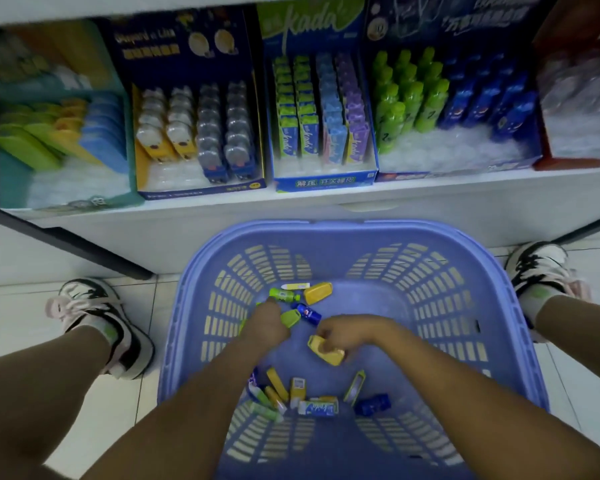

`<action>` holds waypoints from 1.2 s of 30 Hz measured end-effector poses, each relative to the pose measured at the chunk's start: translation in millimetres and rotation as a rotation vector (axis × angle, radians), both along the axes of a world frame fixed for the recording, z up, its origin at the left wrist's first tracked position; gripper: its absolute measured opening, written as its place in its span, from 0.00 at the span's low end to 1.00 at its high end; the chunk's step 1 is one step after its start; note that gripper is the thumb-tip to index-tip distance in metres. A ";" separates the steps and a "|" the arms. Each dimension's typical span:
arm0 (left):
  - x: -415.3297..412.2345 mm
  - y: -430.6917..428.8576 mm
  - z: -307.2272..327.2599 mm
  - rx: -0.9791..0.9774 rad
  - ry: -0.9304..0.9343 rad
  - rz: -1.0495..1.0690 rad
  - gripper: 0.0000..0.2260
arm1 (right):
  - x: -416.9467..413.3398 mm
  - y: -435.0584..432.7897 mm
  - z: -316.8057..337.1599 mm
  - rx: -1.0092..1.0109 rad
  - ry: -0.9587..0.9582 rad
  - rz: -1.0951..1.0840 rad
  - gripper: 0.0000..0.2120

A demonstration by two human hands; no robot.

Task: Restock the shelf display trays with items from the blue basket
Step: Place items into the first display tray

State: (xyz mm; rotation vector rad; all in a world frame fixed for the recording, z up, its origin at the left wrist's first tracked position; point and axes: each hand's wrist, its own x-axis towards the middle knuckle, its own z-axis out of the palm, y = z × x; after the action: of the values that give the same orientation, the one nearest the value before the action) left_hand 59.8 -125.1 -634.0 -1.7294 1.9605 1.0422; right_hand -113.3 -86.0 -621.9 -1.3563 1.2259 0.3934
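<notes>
Blue basket [354, 233] sits on the tiled floor below the shelf [291, 202], between the person's two shoes, near rim cut off by the frame edge. Both hands are down inside it. Right hand [343, 332]: fingers curled round a yellow case [326, 353], partly covering it, case low over the basket bottom. Left hand [269, 323]: seen from the back, fingers hidden beneath it; it lies just beside a green bottle [284, 295] and a small green piece [290, 318], but whether it grips anything cannot be told. Also loose at the far side: a second yellow case [317, 292] and a blue bottle [307, 313]. Heap of small packs [291, 393] lies near the front, partly under the left forearm, labels too blurred to read. On the shelf, the kada tray [324, 183] holds rows of green, blue and purple packs; the bottle tray [402, 176] holds green and blue bottles. Whole shelf row is motion-blurred.
</notes>
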 end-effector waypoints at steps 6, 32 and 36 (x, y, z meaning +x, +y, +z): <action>-8.9 -30.1 85.8 -0.069 0.090 -0.015 0.07 | -18.8 -30.3 68.8 -0.211 -0.040 -0.183 0.12; 203.0 -58.7 284.8 0.013 1.022 0.922 0.19 | 167.1 -147.5 247.3 -1.300 -0.407 -0.362 0.14; 221.3 -58.4 277.3 -0.022 1.072 0.988 0.19 | 197.9 -186.2 240.4 -1.323 -0.266 -0.209 0.13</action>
State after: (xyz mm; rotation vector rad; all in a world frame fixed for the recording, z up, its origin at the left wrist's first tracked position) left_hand 281.1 -183.6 -356.7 -2.4959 1.3748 2.7130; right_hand 84.6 -272.2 -381.5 -2.2132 1.3981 -0.9025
